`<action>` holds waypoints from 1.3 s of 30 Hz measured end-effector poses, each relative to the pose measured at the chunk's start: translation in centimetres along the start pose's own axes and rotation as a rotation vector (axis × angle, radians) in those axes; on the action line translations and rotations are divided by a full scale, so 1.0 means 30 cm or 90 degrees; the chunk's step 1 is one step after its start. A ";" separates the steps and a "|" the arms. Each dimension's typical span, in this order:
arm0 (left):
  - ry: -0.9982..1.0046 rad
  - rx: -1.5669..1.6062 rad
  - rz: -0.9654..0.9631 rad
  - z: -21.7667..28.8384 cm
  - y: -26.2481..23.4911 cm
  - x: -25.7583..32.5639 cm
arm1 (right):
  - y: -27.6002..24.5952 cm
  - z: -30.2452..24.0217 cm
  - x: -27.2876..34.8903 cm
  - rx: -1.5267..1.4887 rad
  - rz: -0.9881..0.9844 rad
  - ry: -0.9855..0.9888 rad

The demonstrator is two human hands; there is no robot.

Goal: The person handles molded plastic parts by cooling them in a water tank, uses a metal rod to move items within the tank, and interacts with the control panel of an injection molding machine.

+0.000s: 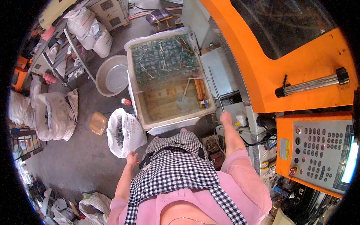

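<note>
My right hand [226,118] is closed round a thin metal rod [215,87], which points forward along the right side of a big pale tub [168,123]. Low on the left, my left hand [132,159] hangs with curled fingers beside a white sack [128,132] of dark pieces; nothing shows in it. Murky water fills the near part of the tub. Across its far part lies a green mesh [150,62] with thin pale strips on top. A wooden strip [199,90] and a pale stick [186,88] are at the tub's right side.
To the right stands an orange machine [262,86] with a bar handle [313,85] and button panel [315,150]. A round basin [112,75], a red can [126,101] and a brown taped bundle [98,123] are on the floor at left, near a large filled sack [56,116].
</note>
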State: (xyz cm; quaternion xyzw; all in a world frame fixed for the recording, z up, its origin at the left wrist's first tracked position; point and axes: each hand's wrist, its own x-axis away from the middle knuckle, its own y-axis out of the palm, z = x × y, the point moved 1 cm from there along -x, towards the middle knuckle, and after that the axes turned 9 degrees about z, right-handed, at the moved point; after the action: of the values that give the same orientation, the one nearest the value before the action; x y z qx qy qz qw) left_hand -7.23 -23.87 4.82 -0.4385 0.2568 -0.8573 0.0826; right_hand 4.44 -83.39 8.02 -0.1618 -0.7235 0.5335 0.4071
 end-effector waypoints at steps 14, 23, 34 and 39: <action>-0.014 0.031 -0.033 0.000 0.028 -0.011 | 0.014 0.099 -0.024 0.003 0.048 -0.038; 0.001 -0.001 -0.047 0.023 0.048 -0.017 | 0.010 0.179 -0.011 -0.068 0.101 -0.087; 0.086 -0.007 -0.068 0.072 0.060 0.001 | -0.055 0.315 0.287 -0.007 -0.047 -0.251; 0.060 -0.017 -0.105 0.090 0.083 -0.028 | -0.002 0.372 0.251 0.023 -0.060 -0.215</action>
State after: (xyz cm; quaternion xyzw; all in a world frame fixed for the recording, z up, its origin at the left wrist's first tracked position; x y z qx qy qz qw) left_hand -4.78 -26.67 4.25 -0.4186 0.2345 -0.8773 -0.0065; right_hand -8.70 -85.53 10.09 -0.0285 -0.7788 0.5461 0.3072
